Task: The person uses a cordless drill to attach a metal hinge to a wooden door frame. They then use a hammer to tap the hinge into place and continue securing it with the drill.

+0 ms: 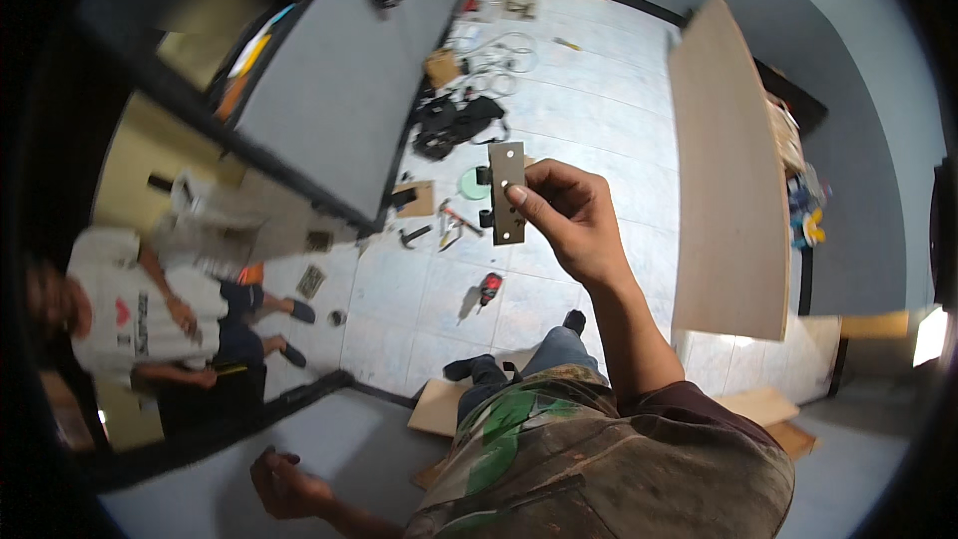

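Observation:
My right hand (574,210) pinches a flat metal hinge leaf (508,225) between thumb and fingers, up in front of me. The leaf stands roughly upright, with screw holes and two dark knuckles along its left edge. Low on the left, against a grey wall, my left hand (284,484) hangs with loosely curled fingers; nothing shows in it. Beyond the hinge, on the tiled floor, lie a hammer (460,220), a second dark hammer-like tool (414,236) and a red and black power drill (489,288) near my feet.
A large wooden panel (723,190) leans along the right. Farther off lie a black bag (454,125), coiled cable (509,52) and a green round thing (471,184). At left, past a dark frame (210,429), sits another person (150,309). Boards (434,407) lie close behind my feet.

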`<state>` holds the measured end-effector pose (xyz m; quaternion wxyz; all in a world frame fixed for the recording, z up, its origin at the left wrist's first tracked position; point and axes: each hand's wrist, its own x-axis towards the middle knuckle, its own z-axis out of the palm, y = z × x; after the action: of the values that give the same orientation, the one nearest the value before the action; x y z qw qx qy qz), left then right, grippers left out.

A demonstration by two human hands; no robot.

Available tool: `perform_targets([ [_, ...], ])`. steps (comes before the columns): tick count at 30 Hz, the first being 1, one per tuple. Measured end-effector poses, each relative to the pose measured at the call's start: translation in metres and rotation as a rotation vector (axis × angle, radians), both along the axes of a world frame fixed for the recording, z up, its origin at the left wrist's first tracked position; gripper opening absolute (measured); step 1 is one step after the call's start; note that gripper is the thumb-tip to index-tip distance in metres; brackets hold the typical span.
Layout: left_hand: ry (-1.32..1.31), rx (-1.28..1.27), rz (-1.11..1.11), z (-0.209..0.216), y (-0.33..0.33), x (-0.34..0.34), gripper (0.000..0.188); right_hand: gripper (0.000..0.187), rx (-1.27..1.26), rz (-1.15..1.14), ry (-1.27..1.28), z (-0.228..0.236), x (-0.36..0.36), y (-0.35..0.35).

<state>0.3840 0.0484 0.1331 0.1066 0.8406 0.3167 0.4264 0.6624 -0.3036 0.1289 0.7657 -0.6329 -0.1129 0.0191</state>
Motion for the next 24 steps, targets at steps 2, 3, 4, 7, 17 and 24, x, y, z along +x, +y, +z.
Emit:
perform_targets([
  [2,-0.040,-0.168,-0.182,-0.017,-0.048,0.050,0.032,0.016,0.014,-0.074,0.001,-0.004,-0.004,-0.075],
  [3,-0.183,-0.222,-0.415,-0.026,-0.074,0.074,0.022,0.016,0.015,-0.086,0.002,-0.003,-0.006,-0.109],
  [4,-0.133,-0.171,-0.548,-0.027,-0.101,0.095,0.017,0.016,0.015,-0.099,0.003,-0.001,-0.006,-0.144],
  [7,-0.020,-0.237,-0.851,-0.036,-0.212,0.163,0.015,0.016,-0.009,-0.160,0.052,0.002,-0.016,-0.247],
  [17,0.362,-1.244,-1.674,-0.005,-0.594,0.319,0.047,0.016,0.025,-0.244,0.070,0.006,0.004,-0.450],
  [24,0.436,-0.865,-1.591,-0.062,-0.664,0.404,0.020,0.029,-0.053,-0.508,0.211,-0.055,0.071,-0.486],
])
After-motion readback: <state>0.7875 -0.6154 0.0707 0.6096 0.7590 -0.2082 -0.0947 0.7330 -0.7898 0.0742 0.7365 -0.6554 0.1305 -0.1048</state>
